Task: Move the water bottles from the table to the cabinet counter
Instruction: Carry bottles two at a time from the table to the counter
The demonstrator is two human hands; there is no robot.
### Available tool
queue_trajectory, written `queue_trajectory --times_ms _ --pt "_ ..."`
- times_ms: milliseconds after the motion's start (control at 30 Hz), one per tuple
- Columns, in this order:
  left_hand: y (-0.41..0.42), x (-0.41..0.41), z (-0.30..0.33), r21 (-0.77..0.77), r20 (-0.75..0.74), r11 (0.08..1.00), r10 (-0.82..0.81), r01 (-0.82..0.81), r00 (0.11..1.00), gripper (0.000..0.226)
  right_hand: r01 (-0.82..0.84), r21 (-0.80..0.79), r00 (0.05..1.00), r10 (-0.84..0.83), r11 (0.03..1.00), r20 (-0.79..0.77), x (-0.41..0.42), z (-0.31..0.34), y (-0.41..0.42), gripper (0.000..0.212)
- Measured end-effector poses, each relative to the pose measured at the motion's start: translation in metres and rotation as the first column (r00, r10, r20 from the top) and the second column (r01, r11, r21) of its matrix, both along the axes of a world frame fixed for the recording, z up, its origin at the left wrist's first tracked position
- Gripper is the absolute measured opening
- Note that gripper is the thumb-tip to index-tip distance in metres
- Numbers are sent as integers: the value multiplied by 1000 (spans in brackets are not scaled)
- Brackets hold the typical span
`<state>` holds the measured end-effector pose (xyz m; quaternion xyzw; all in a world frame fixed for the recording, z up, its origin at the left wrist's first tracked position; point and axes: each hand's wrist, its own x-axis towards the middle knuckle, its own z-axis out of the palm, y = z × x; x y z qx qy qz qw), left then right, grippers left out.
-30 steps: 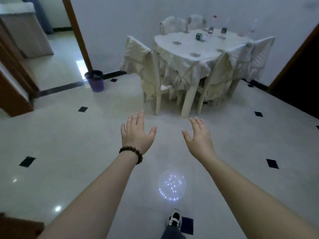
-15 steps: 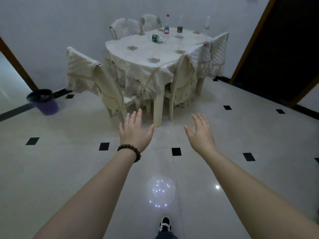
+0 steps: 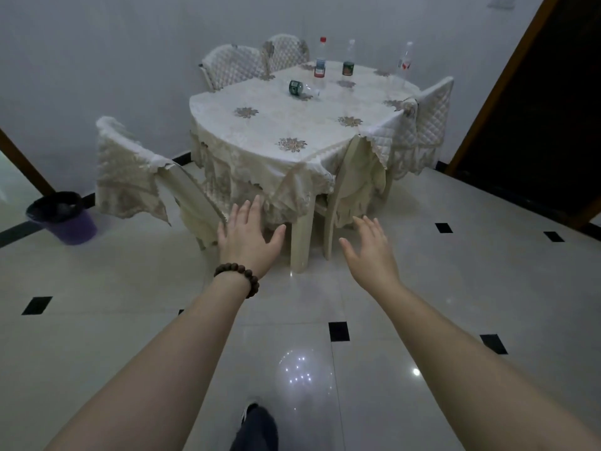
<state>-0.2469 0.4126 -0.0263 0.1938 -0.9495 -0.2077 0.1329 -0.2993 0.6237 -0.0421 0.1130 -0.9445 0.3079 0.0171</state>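
Note:
A table [image 3: 270, 131] under a cream cloth stands ahead by the wall. Three clear bottles stand upright at its far side: one with a red cap [image 3: 320, 60], one with a green label [image 3: 348, 60], and one at the far right edge [image 3: 405, 60]. Another green-labelled bottle [image 3: 300, 88] lies on its side. My left hand [image 3: 248, 237], with a bead bracelet on the wrist, and my right hand [image 3: 370, 249] reach forward over the floor, fingers straight, holding nothing. Both are well short of the table.
Covered chairs [image 3: 136, 177] ring the table, one at the near left, one at the near right [image 3: 419, 125], two behind. A purple bin [image 3: 63, 218] sits at the left by the wall. A dark doorway [image 3: 553, 109] opens at the right. Glossy tiled floor [image 3: 130, 320] lies between me and the table.
I have walked closer; the table has grown larger and shifted toward the centre of view. Both hands stay outstretched and empty.

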Motion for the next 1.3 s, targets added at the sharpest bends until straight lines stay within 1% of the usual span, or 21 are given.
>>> queue_trajectory --times_ms 100,333,467,567,700,867,1067,1233,1300 --pt "-23 -54 -4 -19 18 999 -36 36 999 73 30 -12 1000 -30 999 -4 -49 -5 -23 57" --pt "-73 -193 2 -7 24 988 -156 156 988 74 148 -31 989 -148 989 -16 -164 -2 -71 57" --pt "-83 -265 11 -21 26 970 -243 244 970 73 227 -34 974 -228 973 -16 -220 6 -76 58" --pt "-78 -315 13 -14 1 959 -285 285 959 73 269 -16 963 -270 963 -20 -256 6 -67 57" --pt "-53 -378 8 -13 4 936 -350 350 937 72 333 -15 942 -333 943 -29 -306 2 -41 58" --pt "-6 -462 -3 -10 19 913 -408 408 913 72 368 -21 929 -368 930 -41 -381 -9 5 58" --pt "76 -578 0 10 -5 910 -415 415 910 71 371 -31 928 -372 928 -26 -496 -11 82 58" --pt "147 -674 16 38 -39 917 -395 396 918 72 356 -34 934 -356 934 -13 -587 3 156 58" --pt "168 -704 18 34 -30 916 -398 399 917 72 371 -23 928 -371 928 -19 -620 10 184 58"
